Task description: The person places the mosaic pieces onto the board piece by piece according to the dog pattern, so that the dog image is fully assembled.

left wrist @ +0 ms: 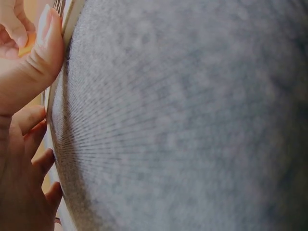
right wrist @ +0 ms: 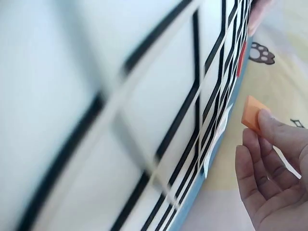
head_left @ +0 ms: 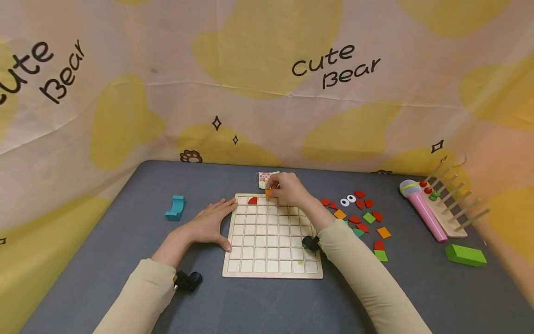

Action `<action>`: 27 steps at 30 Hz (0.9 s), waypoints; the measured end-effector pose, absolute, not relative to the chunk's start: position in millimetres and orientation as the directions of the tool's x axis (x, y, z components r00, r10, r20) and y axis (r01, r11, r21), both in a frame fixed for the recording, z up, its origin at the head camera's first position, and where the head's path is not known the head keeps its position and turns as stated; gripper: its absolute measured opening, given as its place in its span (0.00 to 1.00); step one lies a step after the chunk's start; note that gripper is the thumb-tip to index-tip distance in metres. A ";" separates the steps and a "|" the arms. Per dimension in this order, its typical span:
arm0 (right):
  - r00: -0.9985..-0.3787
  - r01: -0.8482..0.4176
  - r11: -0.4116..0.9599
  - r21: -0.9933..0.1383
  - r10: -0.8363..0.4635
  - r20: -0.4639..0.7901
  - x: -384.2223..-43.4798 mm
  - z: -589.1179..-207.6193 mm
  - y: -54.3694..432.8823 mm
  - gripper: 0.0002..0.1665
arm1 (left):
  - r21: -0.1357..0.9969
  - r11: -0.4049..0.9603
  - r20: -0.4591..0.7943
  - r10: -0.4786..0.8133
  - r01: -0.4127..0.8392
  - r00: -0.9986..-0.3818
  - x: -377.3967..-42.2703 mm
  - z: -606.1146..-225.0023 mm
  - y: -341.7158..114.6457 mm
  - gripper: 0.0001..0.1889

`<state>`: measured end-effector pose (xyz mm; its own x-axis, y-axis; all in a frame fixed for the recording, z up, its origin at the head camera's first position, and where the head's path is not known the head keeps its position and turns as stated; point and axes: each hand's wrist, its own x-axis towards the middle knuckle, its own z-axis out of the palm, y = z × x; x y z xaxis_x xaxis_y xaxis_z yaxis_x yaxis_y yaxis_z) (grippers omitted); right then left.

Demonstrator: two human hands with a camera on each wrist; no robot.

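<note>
A wooden grid board lies on the dark table, with a red quarter-circle piece in a cell of its top row. My right hand is over the board's far edge and pinches an orange square tile between thumb and fingers. Spread along the board's left side, my left hand rests with straight fingers, the thumb against the rim. A small printed card lies just beyond the board, partly hidden behind the right hand.
Several loose red, green and orange pieces lie right of the board with two white rings. Further right are a pink toy microphone, a pegged wooden rack and a green block. A blue curved block stands left.
</note>
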<state>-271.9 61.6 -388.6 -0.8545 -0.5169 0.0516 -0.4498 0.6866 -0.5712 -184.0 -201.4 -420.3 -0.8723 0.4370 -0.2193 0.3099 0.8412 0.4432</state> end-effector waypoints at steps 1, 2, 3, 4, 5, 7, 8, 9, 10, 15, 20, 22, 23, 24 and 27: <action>-0.853 -0.449 0.687 -0.572 -0.519 0.047 -271.6 -388.7 58.8 0.04 | 0.443 0.841 -0.219 0.436 0.309 -0.873 -184.0 -420.4 -201.4 0.68; -0.852 -0.451 0.686 -0.571 -0.522 0.045 -271.4 -389.0 56.1 0.04 | 0.444 0.841 -0.218 0.436 0.309 -0.873 -184.0 -420.5 -201.4 0.68; -0.851 -0.453 0.688 -0.567 -0.524 0.044 -271.5 -389.5 53.9 0.04 | 0.446 0.840 -0.217 0.436 0.309 -0.873 -183.9 -420.7 -201.4 0.68; -0.852 -0.452 0.690 -0.566 -0.522 0.044 -271.5 -390.0 51.9 0.04 | 0.446 0.840 -0.216 0.437 0.310 -0.873 -183.8 -420.7 -201.5 0.68; -0.854 -0.449 0.691 -0.566 -0.519 0.044 -271.5 -390.4 50.2 0.05 | 0.448 0.838 -0.215 0.438 0.311 -0.873 -183.7 -420.8 -201.6 0.68; -0.858 -0.444 0.695 -0.565 -0.511 0.045 -271.7 -391.3 47.5 0.05 | 0.448 0.837 -0.212 0.441 0.315 -0.872 -183.5 -420.9 -201.8 0.68; -0.861 -0.438 0.697 -0.567 -0.507 0.042 -271.9 -391.8 46.4 0.05 | 0.449 0.836 -0.211 0.443 0.317 -0.871 -183.4 -420.9 -201.9 0.68; -0.864 -0.432 0.699 -0.570 -0.502 0.038 -272.0 -392.2 45.5 0.06 | 0.449 0.835 -0.210 0.445 0.318 -0.871 -183.3 -420.8 -202.0 0.68; -0.866 -0.423 0.700 -0.576 -0.498 0.031 -272.0 -392.4 44.5 0.06 | 0.450 0.835 -0.210 0.445 0.318 -0.871 -183.1 -420.7 -202.0 0.68; -0.875 -0.385 0.711 -0.588 -0.484 -0.012 -272.7 -394.3 41.6 0.04 | 0.455 0.832 -0.211 0.447 0.317 -0.869 -182.8 -420.3 -202.3 0.68; -0.873 -0.392 0.722 -0.571 -0.487 -0.017 -272.0 -395.8 41.1 0.02 | 0.456 0.830 -0.209 0.450 0.321 -0.868 -183.1 -421.3 -202.7 0.68; -0.871 -0.398 0.724 -0.563 -0.491 -0.015 -272.0 -396.8 41.4 0.02 | 0.454 0.831 -0.208 0.450 0.321 -0.868 -183.3 -421.9 -202.9 0.68; -0.870 -0.400 0.724 -0.562 -0.493 -0.017 -272.2 -397.3 41.5 0.02 | 0.454 0.831 -0.207 0.451 0.323 -0.868 -183.4 -422.2 -203.1 0.68; -0.870 -0.400 0.726 -0.560 -0.493 -0.018 -272.4 -397.9 41.5 0.02 | 0.453 0.831 -0.207 0.451 0.323 -0.868 -183.6 -422.5 -203.3 0.68; -0.870 -0.396 0.727 -0.561 -0.493 -0.025 -272.7 -399.2 41.8 0.03 | 0.451 0.833 -0.208 0.448 0.321 -0.869 -184.0 -423.2 -203.3 0.68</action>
<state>-272.7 41.8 -399.2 -0.8696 -0.4930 -0.0254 -0.3959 0.7272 -0.5607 -184.0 -203.3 -423.2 -0.8695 0.4479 -0.2083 0.3209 0.8327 0.4511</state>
